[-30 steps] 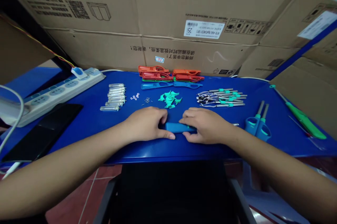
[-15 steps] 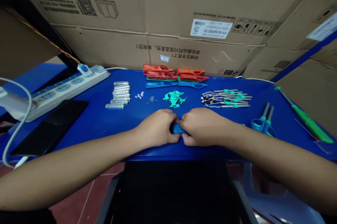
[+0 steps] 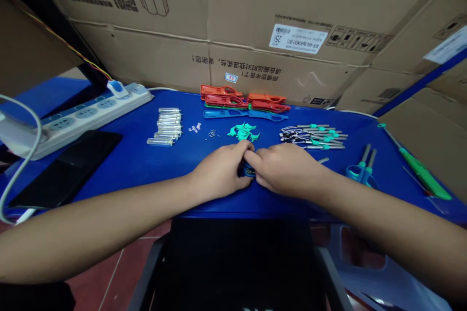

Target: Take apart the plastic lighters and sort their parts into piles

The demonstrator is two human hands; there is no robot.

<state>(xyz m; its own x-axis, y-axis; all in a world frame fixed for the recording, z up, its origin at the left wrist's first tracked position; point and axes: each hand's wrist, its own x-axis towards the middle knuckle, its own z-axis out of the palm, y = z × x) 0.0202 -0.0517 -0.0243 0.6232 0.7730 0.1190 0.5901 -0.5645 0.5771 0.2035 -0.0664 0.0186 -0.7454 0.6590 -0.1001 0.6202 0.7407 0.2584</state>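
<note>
A power strip (image 3: 85, 115) lies at the far left of the blue counter (image 3: 197, 210), with a flat black phone (image 3: 67, 170) just beside it, nearer the person. Next come a stack of clear tubes (image 3: 168, 126), some tiny pale bits (image 3: 195, 128) and a scatter of thin pins (image 3: 212, 134). The left hand (image 3: 224, 170) has its fingers curled around a blue case (image 3: 249, 171), which sits between both hands near the counter's front edge, mostly hidden. Green pieces (image 3: 243, 132) lie just beyond it. The right hand (image 3: 288, 170) grasps the case's other side, fingers bent tightly. Farther right are wired metal rods (image 3: 321, 137), two blue lighters (image 3: 361, 171) and a green-handled tool (image 3: 423, 170).
</note>
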